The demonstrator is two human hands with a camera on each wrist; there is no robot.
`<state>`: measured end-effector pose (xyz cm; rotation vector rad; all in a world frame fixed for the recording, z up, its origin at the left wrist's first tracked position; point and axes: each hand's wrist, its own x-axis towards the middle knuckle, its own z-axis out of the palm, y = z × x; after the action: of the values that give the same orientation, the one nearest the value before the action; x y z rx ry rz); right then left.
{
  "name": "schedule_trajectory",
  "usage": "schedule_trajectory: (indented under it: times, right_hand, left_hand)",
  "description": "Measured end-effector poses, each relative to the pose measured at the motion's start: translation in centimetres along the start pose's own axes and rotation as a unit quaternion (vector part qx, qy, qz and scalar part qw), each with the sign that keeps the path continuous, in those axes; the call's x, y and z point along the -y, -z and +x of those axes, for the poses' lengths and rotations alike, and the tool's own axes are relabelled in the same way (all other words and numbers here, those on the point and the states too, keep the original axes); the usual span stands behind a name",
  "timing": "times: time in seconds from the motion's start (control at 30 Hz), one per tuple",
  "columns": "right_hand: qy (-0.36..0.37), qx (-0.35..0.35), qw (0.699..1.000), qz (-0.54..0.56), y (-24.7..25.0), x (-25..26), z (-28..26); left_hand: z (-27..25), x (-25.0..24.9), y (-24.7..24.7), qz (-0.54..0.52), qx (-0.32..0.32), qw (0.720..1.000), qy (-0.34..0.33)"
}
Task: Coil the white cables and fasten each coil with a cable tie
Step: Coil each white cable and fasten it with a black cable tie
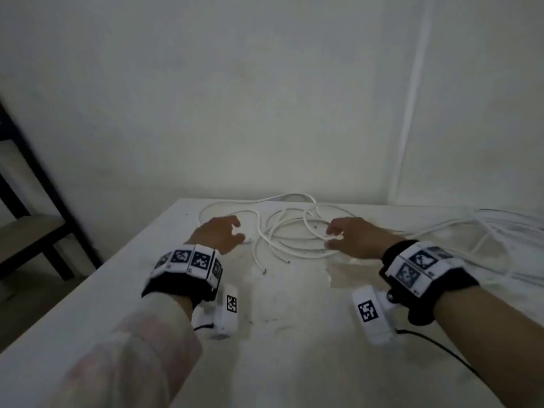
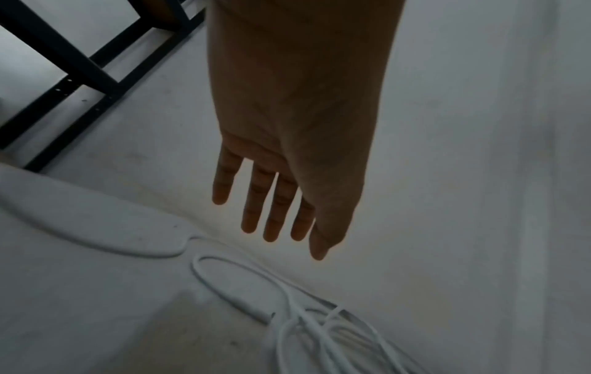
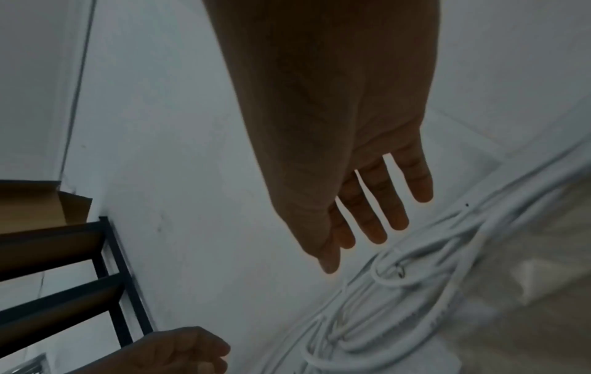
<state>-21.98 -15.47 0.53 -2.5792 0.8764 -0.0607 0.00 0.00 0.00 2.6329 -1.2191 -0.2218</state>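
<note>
A loose tangle of white cables (image 1: 290, 234) lies at the far middle of the white table (image 1: 279, 334); two cut ends (image 1: 264, 271) point toward me. My left hand (image 1: 238, 231) hovers at the tangle's left edge, holding nothing. In the left wrist view its fingers (image 2: 272, 222) are straight above the cable loops (image 2: 319, 329). My right hand (image 1: 331, 237) hovers over the tangle's right side. Seen from the right wrist, its fingers (image 3: 367, 227) are extended just above the cables (image 3: 400, 291), gripping nothing.
More white cables (image 1: 500, 231) lie in a long bundle along the table's far right. A black metal shelf frame (image 1: 35, 178) stands left of the table. White walls close off the back and right. A brownish worn patch (image 1: 341, 272) marks the tabletop.
</note>
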Motion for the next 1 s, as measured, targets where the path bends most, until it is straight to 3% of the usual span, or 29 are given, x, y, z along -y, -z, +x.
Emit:
schedule_trajectory:
  times: [0.13, 0.27, 0.37, 0.5, 0.83, 1.0]
  right_hand:
    - [-0.002, 0.035, 0.999, -0.01, -2.4, 0.4, 2.8]
    - [-0.007, 0.015, 0.999, -0.04, -3.2, 0.2, 5.2]
    - [-0.044, -0.018, 0.996, -0.07, -3.5, -1.5, 6.6]
    - [-0.104, 0.003, 0.992, -0.069, -3.9, -3.8, 7.4]
    - [-0.067, 0.011, 0.996, -0.064, -4.3, -4.4, 6.8]
    - [-0.014, -0.057, 0.997, -0.041, -4.5, -4.2, 5.6]
  left_hand:
    - [1.9, 2.0, -1.5, 0.031, 0.05, 0.997, 0.051]
    - [3.5, 4.4, -2.3, 0.065, 0.029, 0.992, 0.107]
    - [3.9, 6.6, -3.1, 0.087, 0.04, 0.981, 0.17]
    - [4.6, 8.0, -3.9, 0.112, 0.047, 0.97, 0.209]
    - [4.6, 5.4, -3.8, 0.137, 0.056, 0.979, 0.142]
    - [3.8, 3.4, -3.6, 0.141, 0.022, 0.98, 0.14]
